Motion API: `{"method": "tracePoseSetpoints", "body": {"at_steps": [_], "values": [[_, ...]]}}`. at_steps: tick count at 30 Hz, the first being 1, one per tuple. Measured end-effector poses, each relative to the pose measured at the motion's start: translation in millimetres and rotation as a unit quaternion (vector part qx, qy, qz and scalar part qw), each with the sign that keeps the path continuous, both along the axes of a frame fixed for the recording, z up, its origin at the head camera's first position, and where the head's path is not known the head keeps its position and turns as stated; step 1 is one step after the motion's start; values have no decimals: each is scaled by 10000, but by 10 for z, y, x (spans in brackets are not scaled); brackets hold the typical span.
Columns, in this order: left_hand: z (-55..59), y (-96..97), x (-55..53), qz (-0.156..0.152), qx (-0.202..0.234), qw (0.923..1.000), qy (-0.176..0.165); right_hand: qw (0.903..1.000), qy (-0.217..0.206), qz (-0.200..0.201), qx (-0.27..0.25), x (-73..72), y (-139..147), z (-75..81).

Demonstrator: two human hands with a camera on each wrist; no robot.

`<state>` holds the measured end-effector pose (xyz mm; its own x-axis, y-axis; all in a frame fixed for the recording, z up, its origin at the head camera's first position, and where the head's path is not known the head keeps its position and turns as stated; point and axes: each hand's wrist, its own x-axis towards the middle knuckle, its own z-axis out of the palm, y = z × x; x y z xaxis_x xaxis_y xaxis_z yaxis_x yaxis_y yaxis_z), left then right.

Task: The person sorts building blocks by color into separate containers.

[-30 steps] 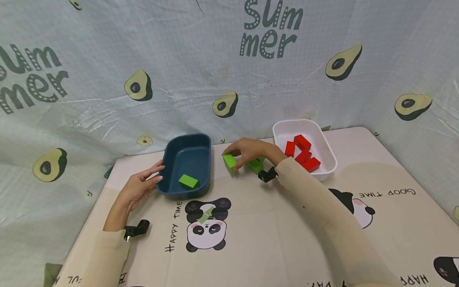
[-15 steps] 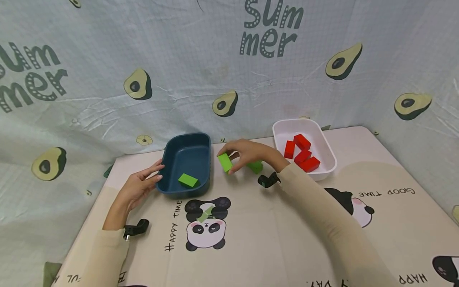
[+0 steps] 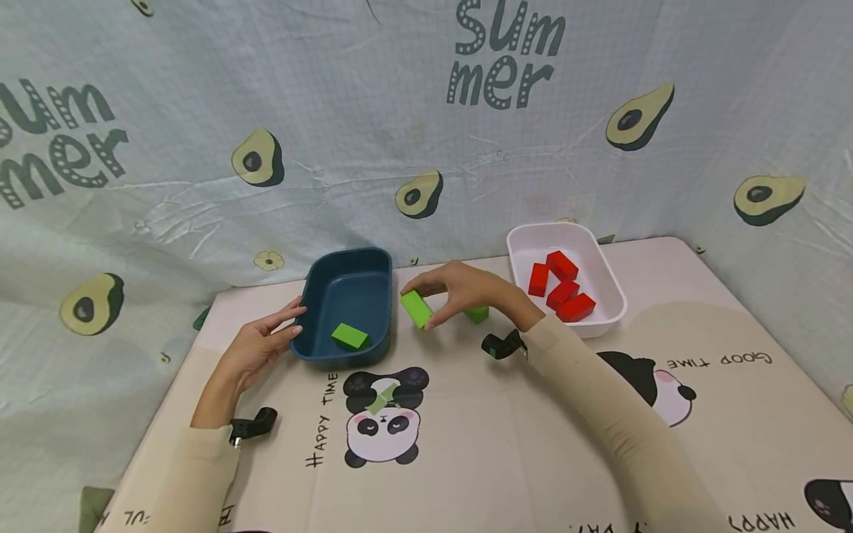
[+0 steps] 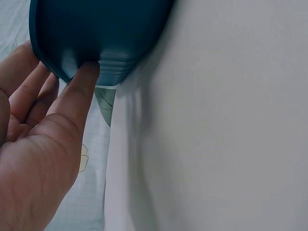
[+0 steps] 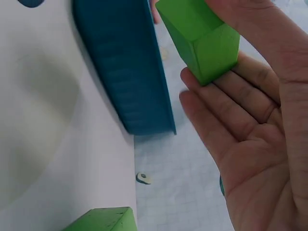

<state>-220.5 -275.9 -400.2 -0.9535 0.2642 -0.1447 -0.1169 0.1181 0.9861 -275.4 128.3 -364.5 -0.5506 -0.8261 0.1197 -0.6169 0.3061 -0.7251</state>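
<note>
My right hand (image 3: 460, 290) pinches a green block (image 3: 416, 309) between thumb and fingertips, just above the table and right of the dark blue tray (image 3: 383, 296). In the right wrist view the block (image 5: 216, 53) is tilted, with the tray's ridged outer wall (image 5: 130, 72) beside it. My left hand (image 3: 256, 352) holds the tray's left rim; the left wrist view shows the thumb against the wall and the other fingers around the edge. One green block (image 3: 349, 336) lies inside this tray. Another green block (image 3: 477, 314) is on the table, partly hidden behind my right hand.
A white tray (image 3: 611, 289) with several red blocks (image 3: 562, 265) stands at the back right. Behind both trays hangs a printed cloth (image 3: 346, 215). The pale tabletop (image 3: 480, 429) has printed pandas and lettering.
My right hand has lifted the green block and brought it a little left, turning it on the way. My left hand has stayed on the blue tray.
</note>
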Motion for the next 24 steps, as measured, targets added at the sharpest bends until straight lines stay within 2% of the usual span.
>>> {"method": "tracePoseSetpoints", "body": {"at_steps": [7, 24], "values": [[-11, -2, 8, 21, -78, 10000, 8, 9997, 203, 89, -143, 36, 10, 0], [-2, 11, 16, -22, 90, 10000, -21, 9988, 265, 280, -300, 95, -24, 50]]}}
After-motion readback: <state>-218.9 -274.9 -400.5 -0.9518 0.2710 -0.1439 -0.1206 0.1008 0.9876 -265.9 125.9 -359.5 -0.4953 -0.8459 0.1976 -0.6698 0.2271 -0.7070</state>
